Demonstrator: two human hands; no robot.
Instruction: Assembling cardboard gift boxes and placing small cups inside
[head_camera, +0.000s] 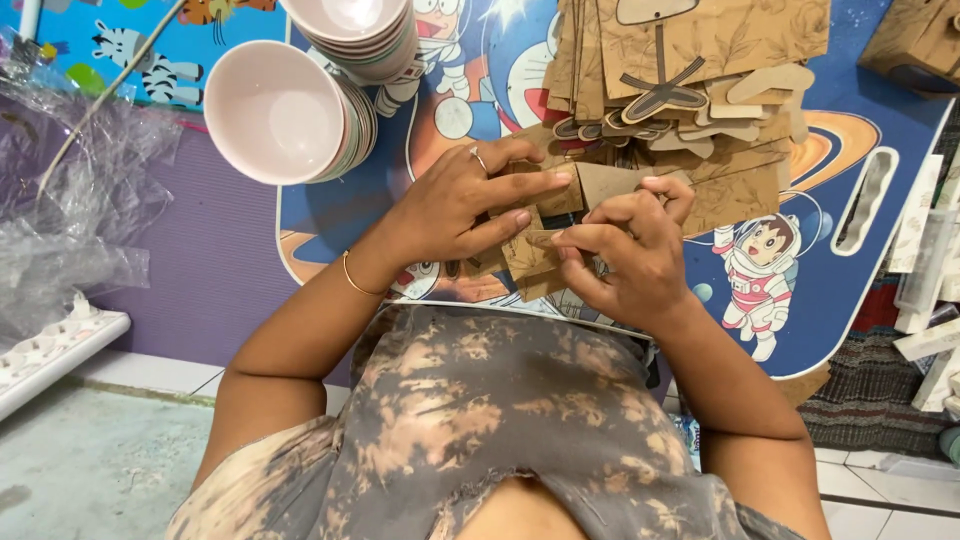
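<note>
Two hands (560, 230) on brown cardboard piece (532, 250)

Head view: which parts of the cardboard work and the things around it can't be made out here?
- Brown cardboard piece: its full shape, covered by the left hand and right hand.
- Stack of cardboard cutouts: top cut off by the frame's upper edge.
- Upper stack of pink bowls: cut off by the top edge; count unclear.
- Small table: near edge hidden by the person's body.

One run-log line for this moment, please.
left hand: holds brown card piece | right hand: pinches same piece | card stack behind | pink bowls left
</note>
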